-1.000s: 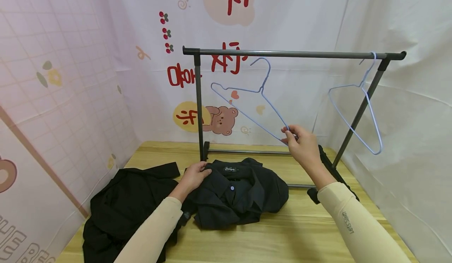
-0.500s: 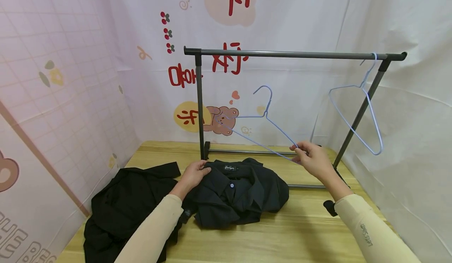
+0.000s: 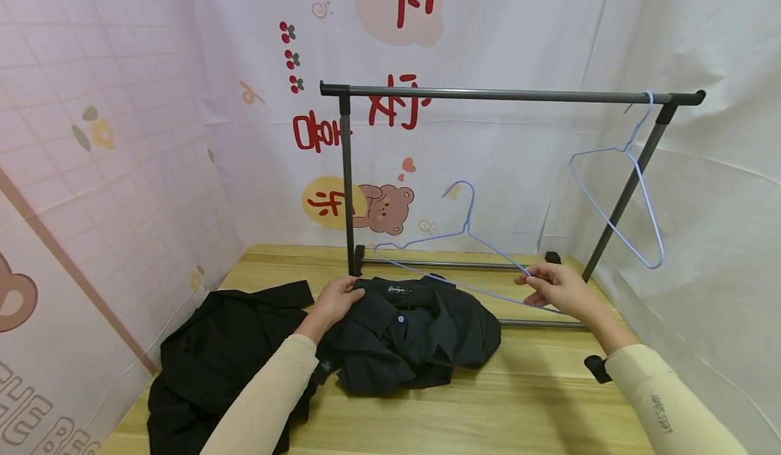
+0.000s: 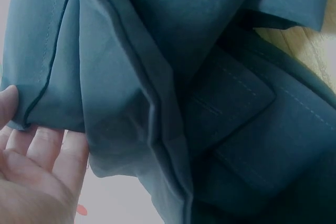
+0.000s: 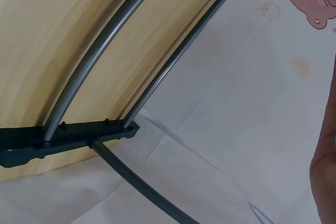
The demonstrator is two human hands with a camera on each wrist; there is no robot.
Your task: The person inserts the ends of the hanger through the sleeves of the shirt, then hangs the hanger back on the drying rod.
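A black shirt [image 3: 421,336] with a label in its collar and a light button lies on the table. My left hand [image 3: 333,304] pinches its collar edge at the left. In the left wrist view the thumb lies on one side of the dark cloth [image 4: 121,82] and the fingers on the other. My right hand [image 3: 564,291] holds a thin blue wire hanger [image 3: 468,225] by its right corner, hook up, above and behind the shirt. Only an edge of the right hand [image 5: 324,177] shows in the right wrist view, without the held hanger corner.
A grey metal clothes rack [image 3: 500,93] stands behind the shirt. A second blue hanger [image 3: 628,148] hangs at its right end. Another black garment [image 3: 228,353] lies bunched on the wooden table [image 3: 488,421] at left. Printed cloth walls enclose the back and sides.
My right hand has come down and to the right with the hanger, whose lower bar now passes just behind the shirt's top edge. The left hand stays at the collar.
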